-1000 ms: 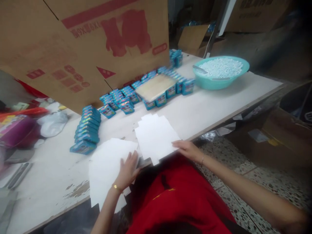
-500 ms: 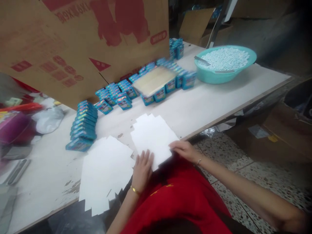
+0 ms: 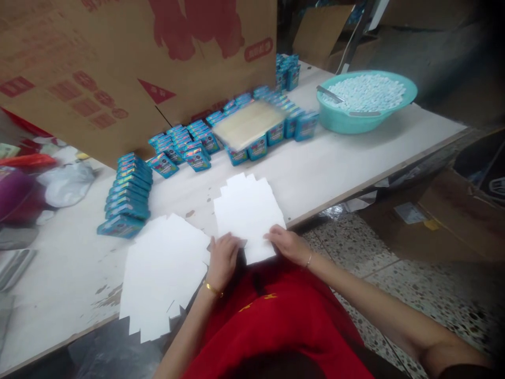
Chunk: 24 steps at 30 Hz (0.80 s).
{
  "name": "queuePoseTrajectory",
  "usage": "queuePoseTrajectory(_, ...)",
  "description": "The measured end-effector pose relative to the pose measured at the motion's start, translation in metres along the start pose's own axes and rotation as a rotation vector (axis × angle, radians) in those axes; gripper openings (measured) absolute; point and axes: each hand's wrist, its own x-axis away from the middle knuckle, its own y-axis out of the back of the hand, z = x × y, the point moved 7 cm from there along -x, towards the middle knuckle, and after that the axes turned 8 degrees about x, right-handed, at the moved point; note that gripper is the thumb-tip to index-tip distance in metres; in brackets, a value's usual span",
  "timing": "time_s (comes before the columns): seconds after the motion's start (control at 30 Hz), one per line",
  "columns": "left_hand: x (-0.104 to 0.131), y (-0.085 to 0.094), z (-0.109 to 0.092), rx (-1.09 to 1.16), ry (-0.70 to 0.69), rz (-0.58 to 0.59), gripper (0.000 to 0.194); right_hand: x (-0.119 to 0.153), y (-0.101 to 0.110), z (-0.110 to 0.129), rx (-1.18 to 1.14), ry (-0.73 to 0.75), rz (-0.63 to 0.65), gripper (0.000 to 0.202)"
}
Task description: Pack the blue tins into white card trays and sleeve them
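Observation:
A fanned stack of white die-cut card sheets [image 3: 248,210] lies at the table's front edge, close to my body. My left hand [image 3: 224,258] is at its left lower edge, fingers bent together around the card's edge. At the right lower edge, my right hand [image 3: 288,243] pinches the card between thumb and fingers. Another spread of white card sheets [image 3: 163,268] lies to the left, touched by neither hand, with its lower corners over the table edge.
Rows of small blue packs [image 3: 197,158] stand before a big cardboard box [image 3: 118,63], a pale board [image 3: 248,123] resting on some. A column of blue packs [image 3: 128,197] stands left. A turquoise basin [image 3: 347,122] of pale pieces with a metal scoop sits back right on the table [image 3: 323,179].
The nearer stack has turned more upright. My left hand has moved from lying spread on the card to its left edge, fingers now bent. My right hand has shifted slightly left.

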Motion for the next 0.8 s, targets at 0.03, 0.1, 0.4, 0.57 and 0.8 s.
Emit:
queuePoseTrajectory(0.03, -0.006, 0.001, -0.008, -0.084, -0.021, 0.038, 0.026, -0.001, -0.003, 0.003, 0.083, 0.044, 0.014, 0.035)
queuePoseTrajectory(0.1, -0.017, 0.001, -0.021, -0.208, -0.057, 0.117, 0.025, -0.002, -0.007, 0.004, 0.185, 0.088, 0.006, 0.038)
queuePoseTrajectory(0.4, -0.039, -0.011, -0.043, -0.447, -0.183, 0.308, 0.017, -0.009, 0.001, 0.012, 0.453, 0.346, -0.029, 0.033)
queuePoseTrajectory(0.57, -0.043, -0.011, -0.043, -0.461, -0.188, 0.266, 0.025, 0.0, 0.006, 0.014, 0.497, 0.465, 0.108, 0.053)
queuePoseTrajectory(0.8, -0.027, -0.001, -0.051, -0.264, -0.451, 0.333, 0.046, -0.007, 0.011, 0.013, 0.328, 0.375, -0.121, 0.049)
